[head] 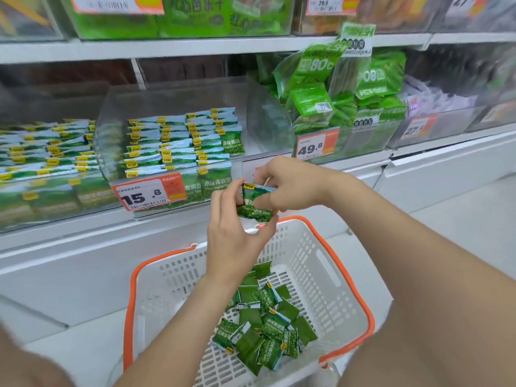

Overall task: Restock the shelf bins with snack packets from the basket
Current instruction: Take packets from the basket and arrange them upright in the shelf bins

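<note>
A small green pea snack packet (255, 203) is held up between both hands, just above the far rim of the basket. My left hand (234, 233) pinches its left and lower edge. My right hand (290, 185) pinches its right side from above. Below, a white basket with an orange rim (332, 277) holds several loose green pea packets (265, 319). Straight ahead on the shelf, a clear bin (173, 107) with a 15.8 price tag (149, 191) holds neat stacks of the same packets (181, 141).
To the left sits another clear bin of the same pea packets (44, 152). On the right, a bin with a 49.8 tag (315, 145) holds larger green bags (335, 88). More bins fill the shelf above. A white shelf base (83, 261) runs under the bins.
</note>
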A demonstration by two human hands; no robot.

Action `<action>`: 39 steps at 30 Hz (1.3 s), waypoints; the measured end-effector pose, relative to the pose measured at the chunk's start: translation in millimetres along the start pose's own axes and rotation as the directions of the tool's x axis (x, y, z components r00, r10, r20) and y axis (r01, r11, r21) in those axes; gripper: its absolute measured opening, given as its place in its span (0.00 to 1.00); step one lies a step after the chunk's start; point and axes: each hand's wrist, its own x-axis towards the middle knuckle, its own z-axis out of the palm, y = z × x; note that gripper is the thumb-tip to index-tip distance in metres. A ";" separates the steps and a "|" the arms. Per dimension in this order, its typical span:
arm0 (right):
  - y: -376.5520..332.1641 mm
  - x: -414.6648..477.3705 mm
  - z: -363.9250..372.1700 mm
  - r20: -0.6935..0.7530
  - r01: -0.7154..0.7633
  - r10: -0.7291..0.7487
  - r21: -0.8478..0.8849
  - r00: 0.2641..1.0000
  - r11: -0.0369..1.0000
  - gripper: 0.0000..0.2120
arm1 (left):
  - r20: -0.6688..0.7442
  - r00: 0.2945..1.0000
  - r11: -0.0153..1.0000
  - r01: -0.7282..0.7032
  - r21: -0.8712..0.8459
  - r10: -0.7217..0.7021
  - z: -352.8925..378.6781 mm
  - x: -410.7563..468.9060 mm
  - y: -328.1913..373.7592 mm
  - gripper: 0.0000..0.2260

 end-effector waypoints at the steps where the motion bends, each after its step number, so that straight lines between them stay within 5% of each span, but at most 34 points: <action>1: -1.3 -0.2 -2.4 -0.055 0.029 -0.026 0.039 0.998 0.999 0.07 | -0.010 1.000 1.000 0.010 0.001 -0.010 -3.5 5.1 2.7 0.36; 5: -12.0 8.2 -12.5 -0.339 0.124 -0.055 0.187 0.939 0.974 0.08 | -0.028 0.999 0.995 -0.041 0.089 0.044 -20.5 33.2 10.1 0.36; 10: -16.9 47.1 -17.0 -0.703 0.090 0.078 0.199 0.707 0.976 0.07 | -0.049 0.991 0.939 -0.098 0.329 0.121 -39.2 70.0 1.7 0.17; 14: -8.5 83.7 -14.9 -0.672 -0.045 0.045 0.017 0.740 0.999 0.13 | 0.056 0.994 0.871 -0.108 0.480 0.092 -54.6 110.5 -17.0 0.07; 18: -5.0 113.7 -18.9 -0.618 -0.217 0.167 -0.006 0.768 0.976 0.15 | 0.273 0.961 0.797 -0.128 0.590 -0.048 -64.8 137.4 -19.6 0.12; 24: -7.2 147.5 -20.4 -0.457 -0.324 0.322 0.075 0.829 0.943 0.21 | 0.521 0.813 0.758 -0.163 0.632 -0.259 -61.6 149.0 -35.9 0.25; 28: -7.6 165.2 -17.0 -0.380 -0.321 0.336 0.105 0.862 0.941 0.21 | 0.537 0.771 0.781 -0.086 0.618 -0.341 -62.7 152.7 -32.7 0.18; 35: -4.0 179.3 -11.0 -0.425 -0.395 0.422 0.155 0.801 0.906 0.28 | 0.519 0.787 0.792 -0.063 0.608 -0.335 -61.6 153.0 -33.7 0.17; 39: -3.6 179.7 -10.4 -0.355 -0.363 0.405 0.181 0.843 0.914 0.28 | 0.509 0.795 0.789 -0.064 0.611 -0.329 -62.4 152.1 -31.9 0.17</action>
